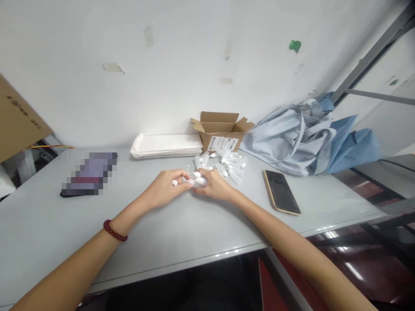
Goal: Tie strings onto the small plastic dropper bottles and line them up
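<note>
My left hand [167, 188] is closed, thumb and fingertips pinched together. A small white rounded tip [175, 183] pokes out between its fingers; the rest of that piece is hidden. Against it, my right hand [214, 185] is wrapped round small white plastic bottles [199, 182] whose ends show beside the thumb. Thin clear strands stick up between the two hands. Just beyond the right hand lies a loose pile of several small translucent bottles [234, 172] with white caps, partly covered by that hand.
Behind the pile stands an open cardboard box [207, 140], beside a stack of white sheets or sleeves [168, 144]. A phone [282, 192] lies at right, and a blurred-out flat object [90, 172] at left. Blue fabric bags [285, 138] slump against the wall. The grey table's front edge [194, 262] is near.
</note>
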A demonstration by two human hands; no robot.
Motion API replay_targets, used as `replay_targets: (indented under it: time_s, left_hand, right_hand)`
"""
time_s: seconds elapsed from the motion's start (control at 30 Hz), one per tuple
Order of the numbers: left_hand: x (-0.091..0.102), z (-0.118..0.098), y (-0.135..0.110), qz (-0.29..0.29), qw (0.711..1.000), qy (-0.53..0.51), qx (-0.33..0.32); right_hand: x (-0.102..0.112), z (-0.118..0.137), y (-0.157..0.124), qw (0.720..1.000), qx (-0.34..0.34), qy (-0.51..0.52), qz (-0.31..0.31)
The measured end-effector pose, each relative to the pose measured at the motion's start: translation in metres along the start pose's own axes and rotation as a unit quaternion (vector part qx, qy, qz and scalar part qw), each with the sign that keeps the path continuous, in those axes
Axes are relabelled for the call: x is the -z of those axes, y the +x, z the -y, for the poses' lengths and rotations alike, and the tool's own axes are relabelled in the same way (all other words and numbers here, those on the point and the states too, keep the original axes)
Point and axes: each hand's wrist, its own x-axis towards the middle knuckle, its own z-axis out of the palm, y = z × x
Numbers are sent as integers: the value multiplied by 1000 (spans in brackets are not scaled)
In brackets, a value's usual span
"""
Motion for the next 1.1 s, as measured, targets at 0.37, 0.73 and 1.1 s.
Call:
replay_targets:
  time_s: [0.37,0.73,1.1]
  left_hand:
    - [-15,9,4,3,996,-66,61]
    - [-4,3,3,53,993,-55,89]
    - [-8,5,4,21,1000,13,3]
  right_hand:
    - [-6,-1,0,999,13,-35,-26]
    - [-5,-2,0,998,15,-58,-22]
    - [-7,-5,1,996,26,-86,-27]
